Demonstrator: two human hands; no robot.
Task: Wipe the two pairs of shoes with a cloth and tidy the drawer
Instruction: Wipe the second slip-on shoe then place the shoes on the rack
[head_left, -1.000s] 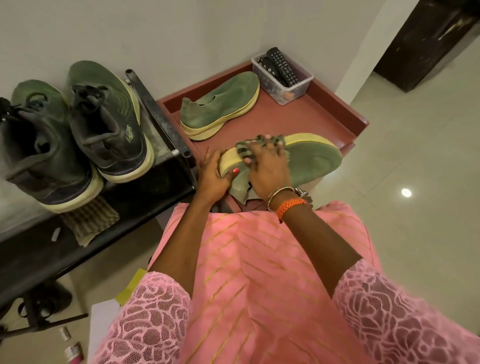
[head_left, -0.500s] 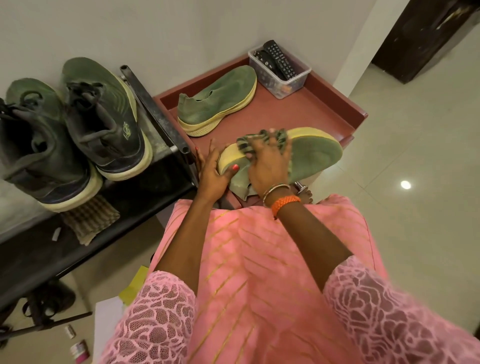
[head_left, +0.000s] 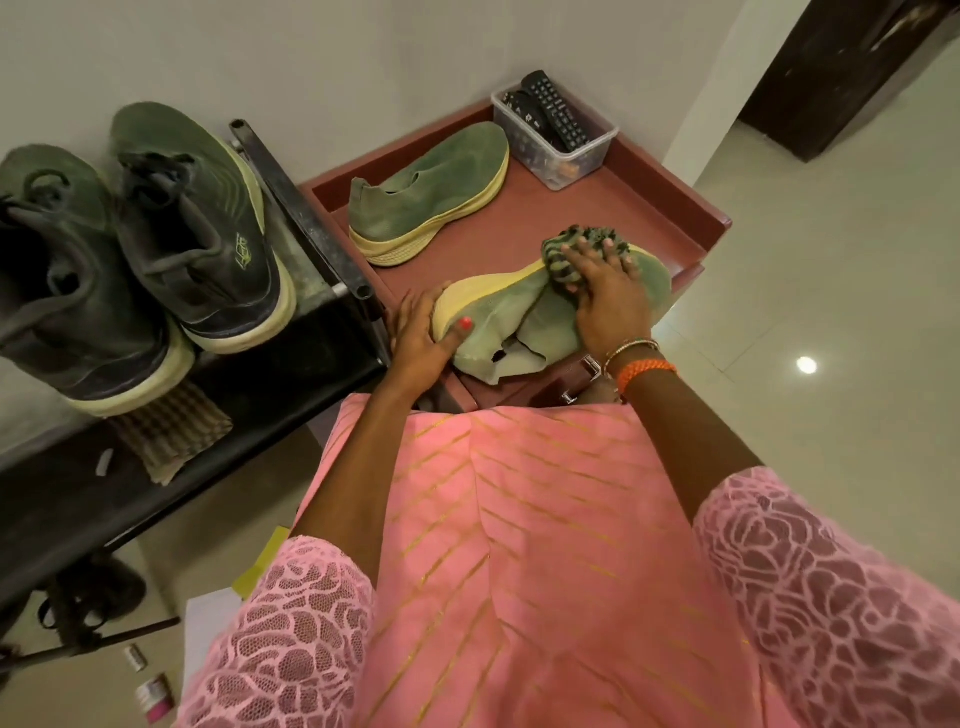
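A green slip-on shoe with a yellow sole lies on its side at the near edge of the red-brown drawer top. My left hand grips its heel. My right hand presses a bunched striped cloth onto the shoe near its toe. The matching slip-on rests flat behind it. A dark green laced pair, left shoe and right shoe, stands on the black rack to the left.
A clear plastic box with remote controls sits in the drawer top's far corner. A black metal rack adjoins on the left, with a folded checked cloth on its lower shelf. Small bottles and papers lie on the floor.
My right hand has slid the cloth along the shoe from near the heel toward the toe. My left hand still holds the heel.
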